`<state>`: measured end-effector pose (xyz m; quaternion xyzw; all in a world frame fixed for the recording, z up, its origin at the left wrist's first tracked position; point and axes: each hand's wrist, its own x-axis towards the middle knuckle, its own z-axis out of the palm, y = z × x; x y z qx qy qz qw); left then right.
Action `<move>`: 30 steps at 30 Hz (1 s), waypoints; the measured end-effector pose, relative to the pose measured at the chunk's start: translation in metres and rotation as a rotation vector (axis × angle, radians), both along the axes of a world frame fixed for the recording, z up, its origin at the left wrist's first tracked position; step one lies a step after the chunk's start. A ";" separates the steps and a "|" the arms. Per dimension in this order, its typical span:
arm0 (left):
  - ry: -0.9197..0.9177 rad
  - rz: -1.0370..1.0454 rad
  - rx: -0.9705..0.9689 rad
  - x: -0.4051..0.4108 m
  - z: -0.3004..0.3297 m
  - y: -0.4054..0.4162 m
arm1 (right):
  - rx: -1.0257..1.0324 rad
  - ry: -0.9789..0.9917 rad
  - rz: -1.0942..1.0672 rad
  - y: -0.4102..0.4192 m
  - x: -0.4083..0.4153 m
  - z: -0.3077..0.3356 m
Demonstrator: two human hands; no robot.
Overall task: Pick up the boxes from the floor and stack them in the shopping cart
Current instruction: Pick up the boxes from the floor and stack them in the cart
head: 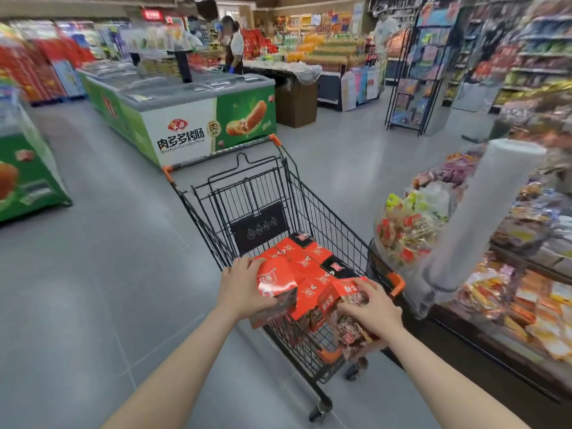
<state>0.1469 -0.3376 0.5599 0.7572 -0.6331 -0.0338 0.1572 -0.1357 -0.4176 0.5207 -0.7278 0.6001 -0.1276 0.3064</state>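
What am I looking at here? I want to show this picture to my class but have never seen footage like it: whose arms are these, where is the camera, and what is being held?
There is no machine: a person wears a camera on the head, looking forward and down in a supermarket aisle. The two bare arms are theirs. The left hand grips one red box; the right hand grips another box. Both are at the near end of a black wire shopping cart, which already holds a layer of similar boxes.
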 end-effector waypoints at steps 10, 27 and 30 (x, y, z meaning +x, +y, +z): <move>-0.005 -0.120 0.016 0.049 -0.004 -0.126 | 0.029 0.027 -0.057 -0.090 0.041 -0.002; -0.078 -0.764 0.370 0.036 -0.132 -0.308 | 0.156 0.026 -0.769 -0.112 0.053 -0.049; -0.137 -0.886 0.354 0.040 -0.153 -0.316 | 0.166 0.015 -0.868 -0.105 0.072 -0.054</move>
